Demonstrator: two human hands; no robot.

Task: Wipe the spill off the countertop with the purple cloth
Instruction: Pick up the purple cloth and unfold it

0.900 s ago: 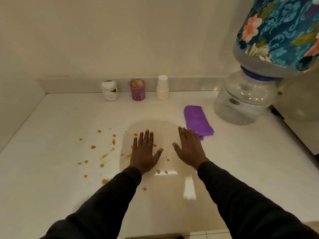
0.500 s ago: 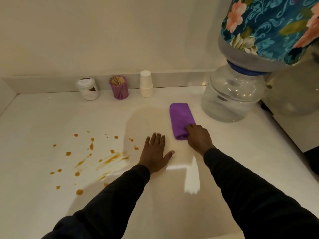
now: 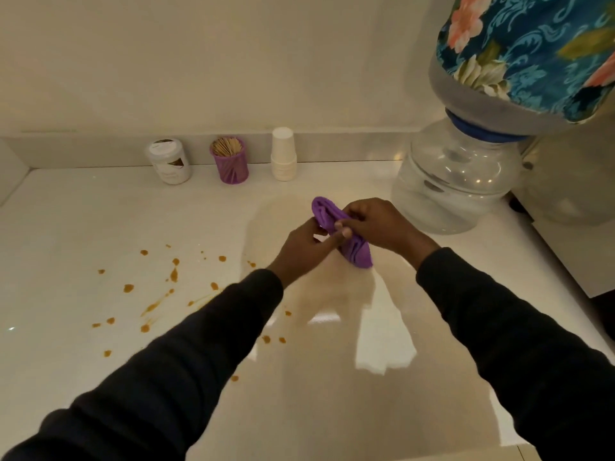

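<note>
Purple cloth [image 3: 346, 237] bunched in our left hand [image 3: 307, 244] and right hand [image 3: 376, 224]; a wadded wipe could smear the spill [image 3: 159, 294].

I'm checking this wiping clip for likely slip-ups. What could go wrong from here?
1. The purple cloth is bunched between the left hand and right hand; wiping with it wadded may smear the orange spill rather than lift it.
2. The left sleeve hangs over some drops and could pick them up.
3. Scattered drops near the front could be missed.
</note>
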